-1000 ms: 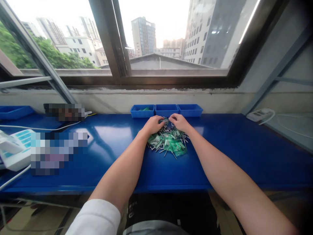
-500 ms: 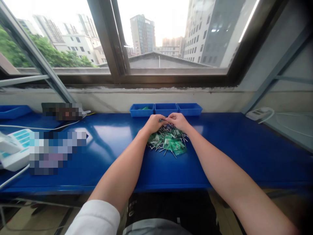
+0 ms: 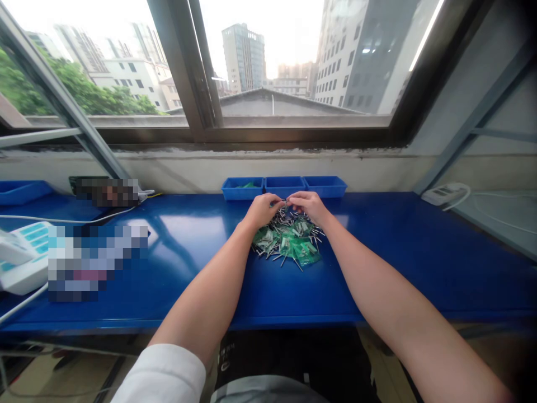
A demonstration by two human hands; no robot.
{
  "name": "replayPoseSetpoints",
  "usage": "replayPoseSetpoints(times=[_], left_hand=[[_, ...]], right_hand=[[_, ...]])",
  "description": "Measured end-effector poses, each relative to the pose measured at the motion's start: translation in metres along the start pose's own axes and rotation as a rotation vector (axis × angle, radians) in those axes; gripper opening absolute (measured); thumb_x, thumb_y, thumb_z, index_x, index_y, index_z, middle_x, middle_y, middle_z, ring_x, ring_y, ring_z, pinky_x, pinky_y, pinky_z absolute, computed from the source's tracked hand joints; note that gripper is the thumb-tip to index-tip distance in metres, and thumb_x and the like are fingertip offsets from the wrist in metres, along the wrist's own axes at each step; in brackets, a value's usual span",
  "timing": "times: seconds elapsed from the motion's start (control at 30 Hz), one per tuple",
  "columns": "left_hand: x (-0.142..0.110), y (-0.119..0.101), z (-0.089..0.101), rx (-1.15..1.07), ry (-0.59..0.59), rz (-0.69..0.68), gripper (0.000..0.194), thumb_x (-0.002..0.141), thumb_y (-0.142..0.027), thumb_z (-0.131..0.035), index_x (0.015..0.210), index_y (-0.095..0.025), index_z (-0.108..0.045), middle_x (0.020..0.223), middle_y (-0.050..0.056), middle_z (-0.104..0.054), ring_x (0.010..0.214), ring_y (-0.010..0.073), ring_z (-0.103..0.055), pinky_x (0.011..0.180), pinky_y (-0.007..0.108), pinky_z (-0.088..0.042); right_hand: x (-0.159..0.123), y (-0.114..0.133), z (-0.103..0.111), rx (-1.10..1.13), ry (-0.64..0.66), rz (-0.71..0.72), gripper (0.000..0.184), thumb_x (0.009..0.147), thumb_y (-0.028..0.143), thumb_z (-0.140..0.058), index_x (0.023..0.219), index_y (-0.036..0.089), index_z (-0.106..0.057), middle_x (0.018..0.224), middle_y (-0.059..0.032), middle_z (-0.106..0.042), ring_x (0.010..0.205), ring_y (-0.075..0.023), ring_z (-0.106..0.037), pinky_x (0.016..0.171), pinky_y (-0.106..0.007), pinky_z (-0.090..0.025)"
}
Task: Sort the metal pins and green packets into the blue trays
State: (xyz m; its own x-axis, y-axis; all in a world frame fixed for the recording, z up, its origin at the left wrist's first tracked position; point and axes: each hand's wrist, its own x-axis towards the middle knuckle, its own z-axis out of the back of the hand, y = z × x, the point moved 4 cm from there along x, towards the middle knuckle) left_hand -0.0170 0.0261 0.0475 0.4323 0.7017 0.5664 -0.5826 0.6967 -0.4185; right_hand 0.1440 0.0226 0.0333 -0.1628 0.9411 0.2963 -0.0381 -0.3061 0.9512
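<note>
A heap of small green parts with metal pins (image 3: 289,242) lies on the blue bench (image 3: 377,263) in front of me. My left hand (image 3: 262,210) and my right hand (image 3: 308,206) meet at the far edge of the heap, fingertips pinched together over a few pins. What exactly sits between the fingers is too small to make out. Just behind the hands stand three blue trays in a row: the left tray (image 3: 242,188) has something green in it, while the middle tray (image 3: 285,186) and the right tray (image 3: 325,186) show no contents from here.
A white device with teal keys (image 3: 20,254) and white cables lie at the far left. Another blue tray (image 3: 20,191) sits at the back left. A white power strip (image 3: 445,194) rests at the right. The window wall runs behind the bench.
Both hands have drawn slightly closer together and a little farther back over the heap's far edge. The view has shifted slightly.
</note>
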Motion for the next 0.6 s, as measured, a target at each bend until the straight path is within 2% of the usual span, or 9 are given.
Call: replayPoseSetpoints(times=[0.13, 0.27, 0.4, 0.5, 0.6], left_hand=[[-0.001, 0.001, -0.001, 0.015, 0.020, 0.033, 0.024, 0.084, -0.037, -0.053, 0.090, -0.019, -0.068, 0.090, 0.004, -0.069, 0.084, 0.0178, -0.061, 0.079, 0.028, -0.047], [-0.001, 0.005, 0.000, 0.036, -0.051, 0.094, 0.036, 0.084, -0.042, -0.053, 0.109, -0.017, -0.062, 0.103, 0.008, -0.066, 0.092, 0.0197, -0.061, 0.083, 0.030, -0.047], [-0.002, 0.013, -0.001, 0.045, -0.081, 0.138, 0.043, 0.085, -0.040, -0.052, 0.120, -0.014, -0.054, 0.116, 0.011, -0.060, 0.099, 0.0216, -0.059, 0.086, 0.032, -0.047], [-0.003, 0.018, -0.004, 0.056, -0.056, 0.158, 0.050, 0.084, -0.037, -0.054, 0.127, -0.013, -0.047, 0.121, 0.013, -0.056, 0.107, 0.0233, -0.056, 0.090, 0.033, -0.046], [-0.004, 0.021, -0.007, 0.076, -0.004, 0.161, 0.053, 0.083, -0.036, -0.055, 0.130, -0.012, -0.044, 0.124, 0.014, -0.055, 0.111, 0.0242, -0.054, 0.092, 0.034, -0.045]], right_hand=[[0.000, 0.000, -0.001, -0.055, -0.003, -0.019, 0.032, 0.062, 0.041, -0.067, 0.081, 0.015, -0.070, 0.073, -0.0041, -0.067, 0.058, -0.0124, -0.052, 0.049, -0.024, -0.037], [0.004, -0.001, 0.006, -0.126, -0.115, 0.004, 0.037, 0.063, 0.041, -0.067, 0.088, 0.014, -0.069, 0.079, -0.0056, -0.068, 0.064, -0.0142, -0.055, 0.054, -0.025, -0.042], [0.012, -0.006, 0.021, -0.225, -0.231, 0.048, 0.053, 0.061, 0.038, -0.070, 0.109, 0.014, -0.063, 0.104, -0.0094, -0.066, 0.080, -0.0167, -0.058, 0.073, -0.030, -0.047], [0.016, -0.011, 0.030, -0.248, -0.278, 0.016, 0.068, 0.059, 0.036, -0.073, 0.121, 0.014, -0.056, 0.117, -0.0117, -0.060, 0.075, -0.0144, -0.055, 0.077, -0.033, -0.047], [0.017, -0.015, 0.034, -0.231, -0.298, -0.020, 0.077, 0.057, 0.034, -0.075, 0.127, 0.014, -0.051, 0.121, -0.0126, -0.057, 0.071, -0.0129, -0.053, 0.076, -0.034, -0.048]])
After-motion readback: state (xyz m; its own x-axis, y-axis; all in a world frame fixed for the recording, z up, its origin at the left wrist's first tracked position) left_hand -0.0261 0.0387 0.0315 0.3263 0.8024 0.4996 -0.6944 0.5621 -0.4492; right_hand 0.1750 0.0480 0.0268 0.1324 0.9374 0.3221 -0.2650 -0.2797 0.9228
